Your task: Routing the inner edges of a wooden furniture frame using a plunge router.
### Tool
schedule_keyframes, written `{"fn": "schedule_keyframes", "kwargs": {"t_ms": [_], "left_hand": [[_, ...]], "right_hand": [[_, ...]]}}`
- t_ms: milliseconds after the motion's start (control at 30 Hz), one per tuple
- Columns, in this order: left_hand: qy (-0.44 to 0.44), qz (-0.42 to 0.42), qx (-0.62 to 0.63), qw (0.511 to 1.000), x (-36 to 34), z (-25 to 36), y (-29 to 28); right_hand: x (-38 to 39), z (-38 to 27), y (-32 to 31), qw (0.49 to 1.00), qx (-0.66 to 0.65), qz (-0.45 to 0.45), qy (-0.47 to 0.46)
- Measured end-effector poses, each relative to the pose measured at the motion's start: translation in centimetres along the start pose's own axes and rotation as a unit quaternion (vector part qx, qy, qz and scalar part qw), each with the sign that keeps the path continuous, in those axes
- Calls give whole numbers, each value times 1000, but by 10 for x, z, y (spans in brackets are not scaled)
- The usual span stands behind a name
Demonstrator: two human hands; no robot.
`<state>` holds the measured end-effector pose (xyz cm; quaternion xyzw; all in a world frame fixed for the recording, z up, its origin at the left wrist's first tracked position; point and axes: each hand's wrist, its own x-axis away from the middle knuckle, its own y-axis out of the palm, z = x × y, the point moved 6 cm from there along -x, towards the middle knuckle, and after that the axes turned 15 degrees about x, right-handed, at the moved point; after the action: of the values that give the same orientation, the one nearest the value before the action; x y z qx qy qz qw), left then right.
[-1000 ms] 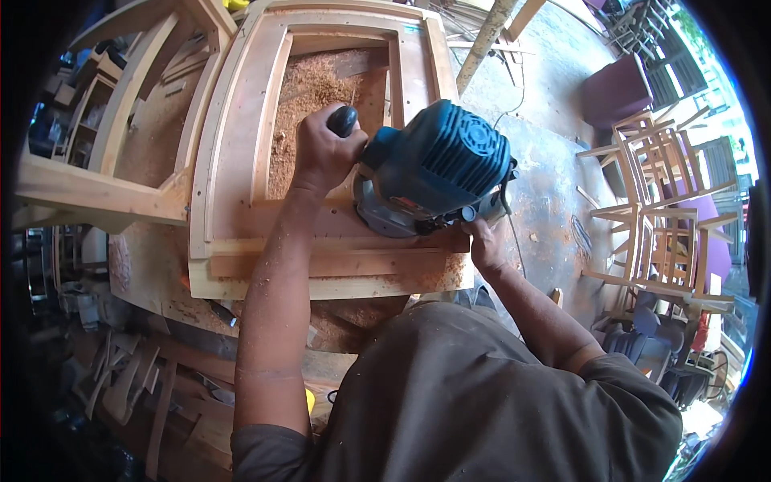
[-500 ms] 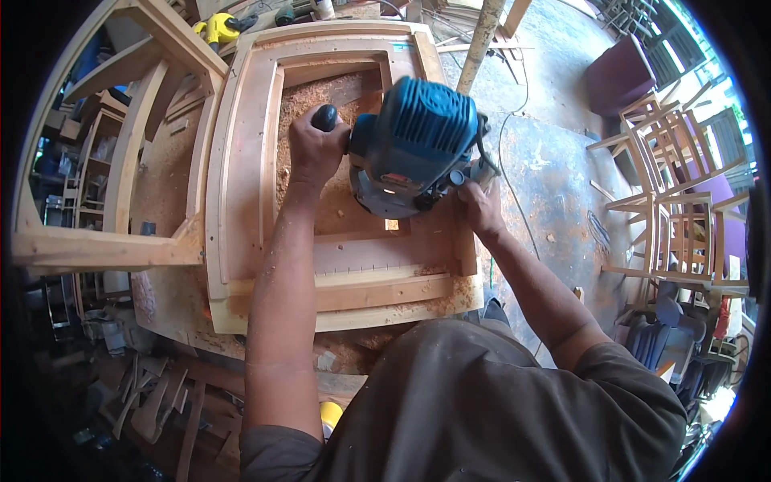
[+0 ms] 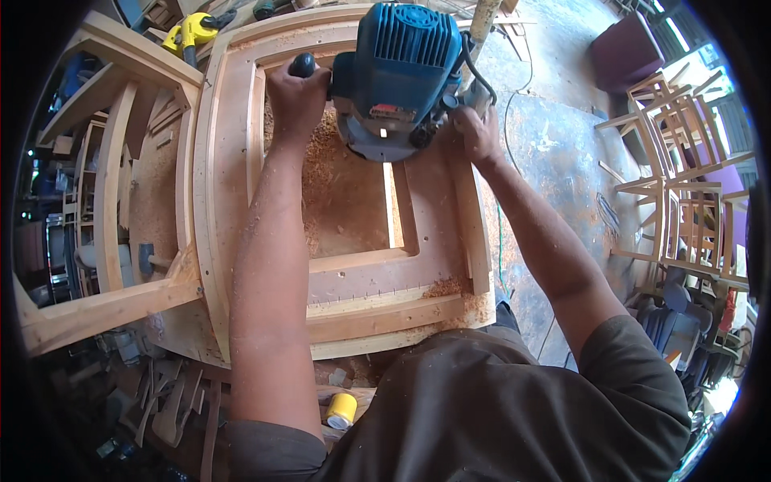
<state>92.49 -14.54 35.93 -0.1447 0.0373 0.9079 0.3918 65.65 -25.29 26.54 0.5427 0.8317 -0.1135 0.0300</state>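
Left fingers point(image 3: 283, 82) wrap the black handle point(image 3: 303, 64), right fingers point(image 3: 469, 125) clasp the router point(image 3: 404, 68).

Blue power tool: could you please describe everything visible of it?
The blue power tool has a plastic-looking body with vent slots, a reddish label and a grey, metal-looking base. A black cord curves at its right. The left hand holds its black knob, the right hand its other side. It looks roughly upright over the wooden frame; whether the base touches wood cannot be told.
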Motion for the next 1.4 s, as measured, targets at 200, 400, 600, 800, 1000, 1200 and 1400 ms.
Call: {"fn": "schedule_keyframes", "kwargs": {"t_ms": [200, 400, 600, 800, 1000, 1200, 1400], "left_hand": [[-6, 27, -44, 999, -33, -12, 1], [7, 40, -98, 994, -74, -26, 7], [50, 61, -134, 988, -104, -39, 11], [-4, 81, -158, 984, -121, -39, 24], [14, 75, -140, 987, -139, -43, 26], [3, 77, -130, 989, -150, -48, 29], [10, 65, -112, 992, -159, -59, 26]], "right_hand": [[-44, 3, 14, 999, -14, 40, -21], [-97, 40, 15, 996, 71, 35, -35], [-132, 36, 27, 997, 45, 50, -39], [-155, 40, 29, 998, 13, 43, -40], [-173, 41, 35, 996, 58, 48, -56], [-186, 44, 36, 996, 35, 49, -60], [-195, 49, 37, 996, 32, 60, -61]]}}
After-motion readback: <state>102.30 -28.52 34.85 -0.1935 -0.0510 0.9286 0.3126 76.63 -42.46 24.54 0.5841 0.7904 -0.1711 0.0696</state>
